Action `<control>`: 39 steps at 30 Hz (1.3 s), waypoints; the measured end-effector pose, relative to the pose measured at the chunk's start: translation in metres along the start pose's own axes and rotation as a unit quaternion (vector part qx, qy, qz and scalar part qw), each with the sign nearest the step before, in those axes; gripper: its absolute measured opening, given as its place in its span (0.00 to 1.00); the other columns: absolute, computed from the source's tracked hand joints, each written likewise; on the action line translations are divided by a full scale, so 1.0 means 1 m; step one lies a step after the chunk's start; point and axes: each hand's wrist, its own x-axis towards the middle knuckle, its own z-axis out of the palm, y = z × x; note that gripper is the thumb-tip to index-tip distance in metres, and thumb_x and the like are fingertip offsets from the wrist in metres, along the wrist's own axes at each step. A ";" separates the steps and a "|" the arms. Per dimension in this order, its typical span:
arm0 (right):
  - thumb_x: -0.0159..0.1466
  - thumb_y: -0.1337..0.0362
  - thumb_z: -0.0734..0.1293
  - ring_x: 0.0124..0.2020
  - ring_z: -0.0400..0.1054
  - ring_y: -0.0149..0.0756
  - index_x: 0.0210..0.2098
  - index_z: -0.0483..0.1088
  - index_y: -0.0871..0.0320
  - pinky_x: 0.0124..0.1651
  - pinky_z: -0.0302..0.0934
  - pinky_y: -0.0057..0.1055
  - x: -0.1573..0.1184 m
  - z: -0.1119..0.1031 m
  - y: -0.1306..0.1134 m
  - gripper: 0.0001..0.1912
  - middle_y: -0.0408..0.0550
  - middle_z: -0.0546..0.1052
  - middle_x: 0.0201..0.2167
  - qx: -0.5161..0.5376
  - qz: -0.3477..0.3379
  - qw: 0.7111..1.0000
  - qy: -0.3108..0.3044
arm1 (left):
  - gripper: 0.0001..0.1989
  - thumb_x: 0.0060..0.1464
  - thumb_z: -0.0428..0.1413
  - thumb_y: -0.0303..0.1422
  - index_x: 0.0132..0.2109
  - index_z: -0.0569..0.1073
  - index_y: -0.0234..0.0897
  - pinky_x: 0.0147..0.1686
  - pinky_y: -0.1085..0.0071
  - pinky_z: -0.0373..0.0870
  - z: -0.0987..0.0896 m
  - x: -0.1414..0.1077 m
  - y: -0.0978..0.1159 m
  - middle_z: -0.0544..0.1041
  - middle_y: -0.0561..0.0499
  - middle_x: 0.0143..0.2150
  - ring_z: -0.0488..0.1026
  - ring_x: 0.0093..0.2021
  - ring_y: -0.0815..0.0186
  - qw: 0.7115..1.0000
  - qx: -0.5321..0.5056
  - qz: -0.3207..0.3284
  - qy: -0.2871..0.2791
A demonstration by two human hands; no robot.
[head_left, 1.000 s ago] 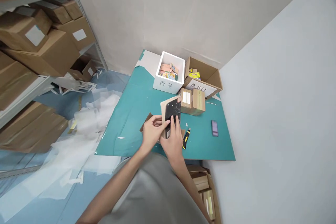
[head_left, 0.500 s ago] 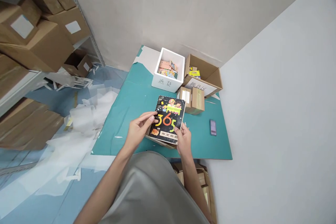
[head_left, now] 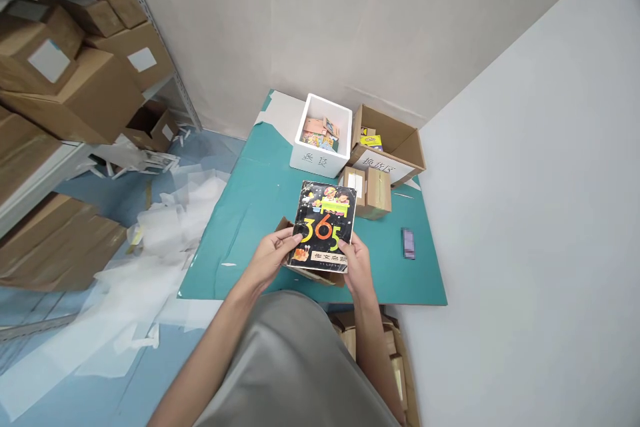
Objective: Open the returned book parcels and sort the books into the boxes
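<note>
Between my hands is a black-covered book [head_left: 324,223] with a large colourful "365" on its front, cover facing up toward me. My left hand [head_left: 273,253] pinches its left edge, thumb on the cover. At the lower right edge, my right hand [head_left: 358,263] grips it with the thumb on top. Both hands are closed on the book. Under it sits an open cardboard box [head_left: 320,276], mostly hidden by the book, near the front edge of the green table [head_left: 230,213].
At the back of the table stand a white foam box [head_left: 320,161] with booklets inside and a labelled cardboard carton [head_left: 407,153]. Two small cartons [head_left: 379,193] sit before them. A phone [head_left: 408,243] lies on the right. Shelves with boxes [head_left: 100,90] rise at left.
My left hand has slid lower along the book's left edge and now grips it there. The book has shifted slightly right and looks a little larger, its cover tilted more toward me.
</note>
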 end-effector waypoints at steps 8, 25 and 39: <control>0.63 0.46 0.75 0.62 0.74 0.52 0.63 0.77 0.54 0.63 0.74 0.48 -0.007 0.019 0.016 0.32 0.55 0.78 0.63 -0.194 -0.093 0.975 0.047 | 0.30 0.50 0.72 0.50 0.53 0.83 0.33 0.53 0.55 0.83 0.016 0.007 -0.034 0.86 0.40 0.52 0.85 0.50 0.49 0.973 0.123 0.141 0.134; 0.67 0.50 0.73 0.36 0.78 0.39 0.46 0.79 0.59 0.42 0.73 0.32 -0.003 -0.007 0.015 0.19 0.49 0.85 0.39 -0.001 -0.031 0.994 0.108 | 0.33 0.56 0.68 0.52 0.61 0.80 0.35 0.59 0.59 0.77 -0.017 0.011 -0.012 0.81 0.38 0.61 0.79 0.61 0.51 0.991 0.085 0.074 0.074; 0.64 0.47 0.76 0.59 0.78 0.51 0.56 0.80 0.60 0.64 0.72 0.48 0.001 -0.014 0.026 0.28 0.59 0.82 0.57 -0.126 -0.052 0.978 0.158 | 0.36 0.48 0.74 0.50 0.57 0.82 0.30 0.43 0.63 0.83 -0.004 0.011 -0.021 0.87 0.38 0.47 0.86 0.41 0.55 0.992 0.048 0.065 0.100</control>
